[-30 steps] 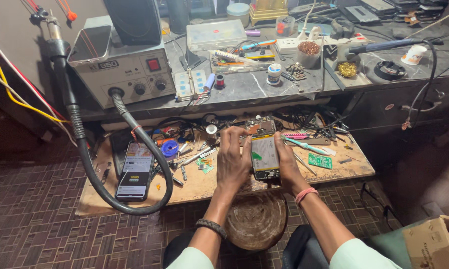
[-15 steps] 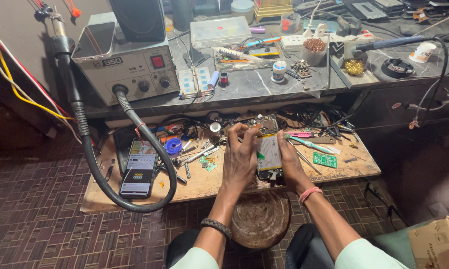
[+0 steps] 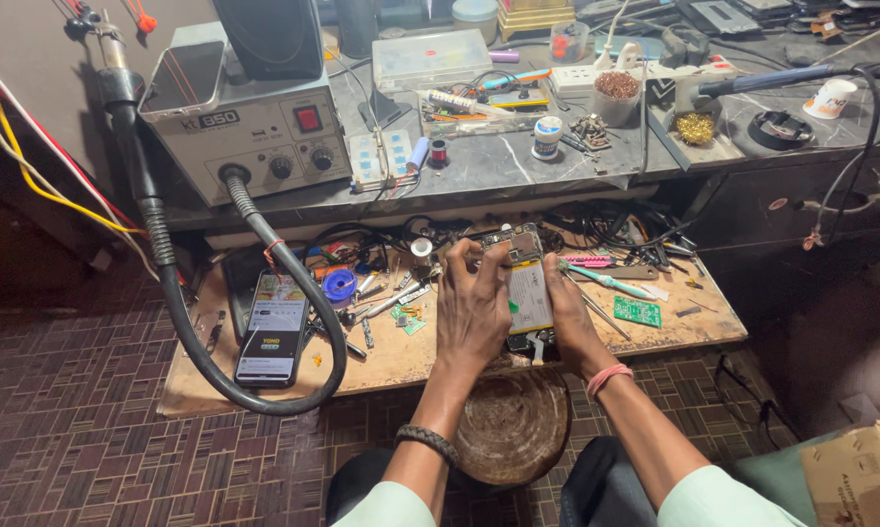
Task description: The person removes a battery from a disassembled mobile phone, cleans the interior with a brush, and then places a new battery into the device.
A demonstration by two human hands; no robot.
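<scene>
An opened phone point(image 3: 528, 285) with its back cover off, showing a white battery and a circuit board at the top, is held upright over the low wooden work board point(image 3: 694, 327). My left hand point(image 3: 471, 307) grips its left edge, fingertips curled over the top corner. My right hand point(image 3: 569, 327), with a pink band on the wrist, holds the right edge and lower part. Both hands are closed on the phone.
A second phone point(image 3: 272, 327) with a lit screen lies at the left of the board inside the loop of a black hose point(image 3: 313, 303) from the grey rework station point(image 3: 250, 122). Tweezers point(image 3: 606, 281), a green circuit board point(image 3: 637, 311), wires and small parts litter the board. A round wooden stool point(image 3: 513, 429) stands between my knees.
The view has shifted slightly. My hands hold the opened phone in nearly the same place; the left fingers have crept up onto its top corner.
</scene>
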